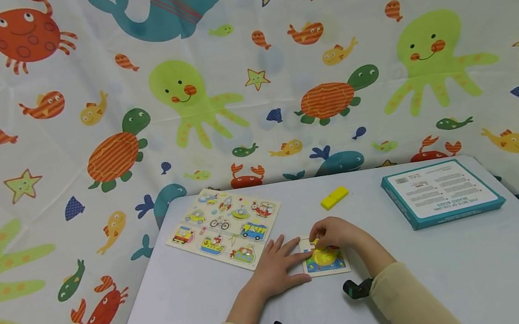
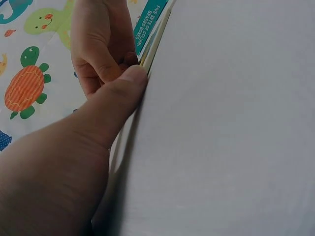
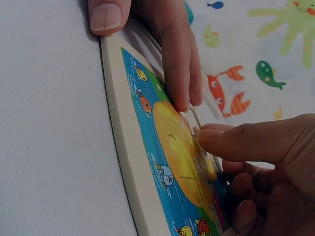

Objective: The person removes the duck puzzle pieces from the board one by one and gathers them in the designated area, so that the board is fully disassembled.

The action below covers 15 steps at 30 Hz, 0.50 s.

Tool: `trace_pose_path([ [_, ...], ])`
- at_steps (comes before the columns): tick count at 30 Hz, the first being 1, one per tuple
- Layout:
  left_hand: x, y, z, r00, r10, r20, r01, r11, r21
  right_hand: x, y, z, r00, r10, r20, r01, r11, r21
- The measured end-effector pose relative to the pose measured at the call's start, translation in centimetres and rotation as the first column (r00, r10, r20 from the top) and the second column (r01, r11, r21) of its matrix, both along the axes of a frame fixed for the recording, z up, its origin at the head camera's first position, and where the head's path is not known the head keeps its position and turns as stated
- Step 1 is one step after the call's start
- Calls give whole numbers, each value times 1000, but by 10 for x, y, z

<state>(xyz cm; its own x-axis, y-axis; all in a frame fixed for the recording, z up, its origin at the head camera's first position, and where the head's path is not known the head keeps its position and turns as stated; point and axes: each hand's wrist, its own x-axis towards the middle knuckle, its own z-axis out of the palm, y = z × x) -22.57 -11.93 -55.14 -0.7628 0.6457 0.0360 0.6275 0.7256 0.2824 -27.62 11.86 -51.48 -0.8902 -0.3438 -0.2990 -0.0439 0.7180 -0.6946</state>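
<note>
A small square wooden jigsaw puzzle (image 1: 311, 267) with a yellow duck-like figure on blue water lies on the table. My left hand (image 1: 274, 268) is spread flat beside it; in the right wrist view its thumb rests at the puzzle's corner and its straight fingers touch the top of the picture. Above the upper part of the picture, my right hand (image 1: 339, 233) pinches a small puzzle piece (image 3: 196, 132) between thumb and fingers. The piece is mostly hidden by the fingertips. In the right wrist view, small fish are printed along the puzzle's blue border.
A larger wooden picture board (image 1: 223, 237) with vehicles lies left of the hands. Behind the puzzle is a yellow block (image 1: 334, 197). A teal-edged flat box (image 1: 447, 191) stands to the right. A sea-animal curtain (image 1: 233, 74) hangs behind the white table (image 1: 467, 276).
</note>
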Motion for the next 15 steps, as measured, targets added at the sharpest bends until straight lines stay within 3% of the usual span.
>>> trace_pose_path([
  [15, 1, 1, 0, 1000, 9, 7, -9, 1000, -1, 4, -4, 3, 1000, 7, -15, -6, 1000, 17],
])
